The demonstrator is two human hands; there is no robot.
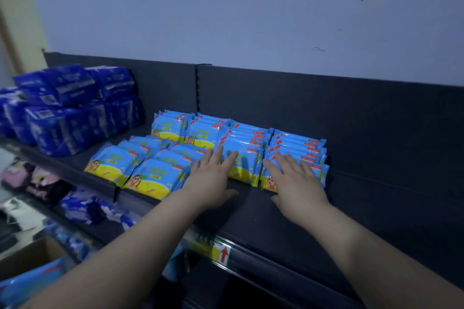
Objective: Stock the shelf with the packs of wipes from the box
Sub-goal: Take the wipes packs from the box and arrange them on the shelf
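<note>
Both my hands lay open and flat among the packs of wipes (244, 167) lined up on the dark shelf (376, 198) — fingers straight, gripping nothing. My left hand (213, 179) stretched its fingertips onto the front pack of the third row, its thumb spread over the bare shelf board. My right hand (297, 178) pressed palm-down on the front pack of the rightmost row (301, 144).

The blue-and-yellow packs stood in four rows toward the back panel (276, 98), each pack leaning on the one behind. Two more rows (140, 163) lay flatter at the front left, reaching the shelf's edge.

Further left, well apart from my hands, dark blue bundles (62, 113) were stacked two high. A price rail (263, 262) ran along the shelf's front lip and carried a tag with a red arrow (224, 254).

Low on the left stood the cardboard box (30, 256), open, with something blue (30, 282) just in front of it — too blurred to tell more. Other blue goods (82, 206) lay on the lower shelf, and a pale wall (226, 7) rose behind.
</note>
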